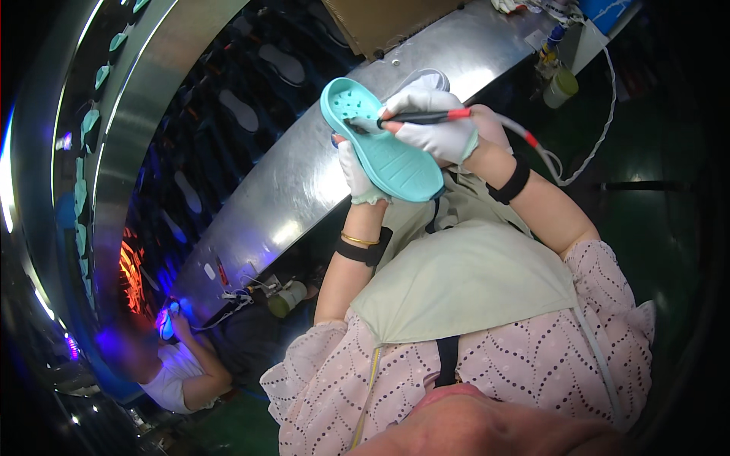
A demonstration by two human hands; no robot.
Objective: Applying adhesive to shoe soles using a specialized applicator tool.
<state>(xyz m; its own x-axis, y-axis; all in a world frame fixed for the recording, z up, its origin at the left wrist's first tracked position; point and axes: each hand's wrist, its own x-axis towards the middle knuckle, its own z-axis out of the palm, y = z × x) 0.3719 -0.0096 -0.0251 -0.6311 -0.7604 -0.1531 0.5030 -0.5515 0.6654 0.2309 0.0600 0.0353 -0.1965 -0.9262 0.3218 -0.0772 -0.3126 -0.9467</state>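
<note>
Clamping the rounded turquoise foam-like sole [395,163] at eight o'clock is the white-gloved left hand [354,169]! The white-gloved right hand [441,135] pinches a slim black-and-red tool [426,118], pointing nine o'clock.

Pink dotted blouse [525,346] — beige apron [471,281] — white gloves [449,140], gold bangle [359,240].

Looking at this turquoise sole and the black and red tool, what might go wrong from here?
The turquoise sole could twist or slip, since the left hand alone appears to support it. The black and red tool, in the right hand, might skid and mark the sole, as its tip sits against the surface. The white hose loops out past the right forearm, so it might snag or tug the tool.
</note>
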